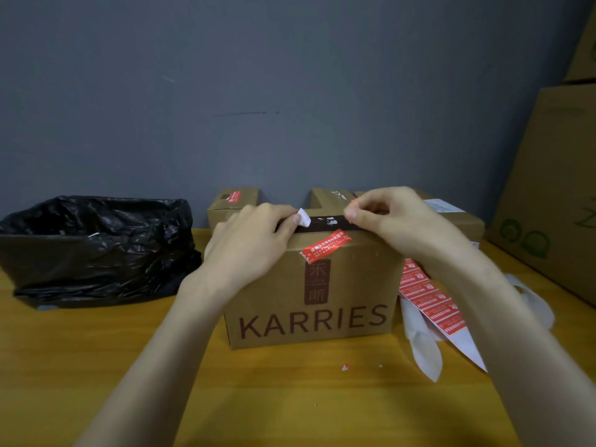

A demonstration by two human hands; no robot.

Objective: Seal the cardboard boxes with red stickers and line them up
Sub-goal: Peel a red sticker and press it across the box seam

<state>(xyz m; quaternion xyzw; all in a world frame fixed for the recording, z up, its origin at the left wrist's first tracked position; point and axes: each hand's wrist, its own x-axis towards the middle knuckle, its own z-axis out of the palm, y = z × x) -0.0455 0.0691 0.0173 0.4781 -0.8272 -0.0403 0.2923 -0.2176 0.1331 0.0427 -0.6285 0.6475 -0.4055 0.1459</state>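
Note:
A brown cardboard box [322, 298] printed KARRIES stands on the wooden table in front of me. A red sticker [325, 246] lies slanted over its front top edge. My left hand [251, 240] rests on the box's top left corner and pinches a small white scrap of backing paper [303, 217]. My right hand [393, 217] hovers at the top right with fingers curled, thumb and forefinger pinched together; what they pinch is too small to tell. A strip of red stickers [432, 301] on white backing lies right of the box.
A black bin bag [96, 250] sits open at the left. Behind stand a small box [232, 204] with a red sticker and more boxes [458, 217]. Large cartons [554, 188] lean at the right. White backing strips [422, 350] and paper bits [345, 367] lie on the table [96, 366].

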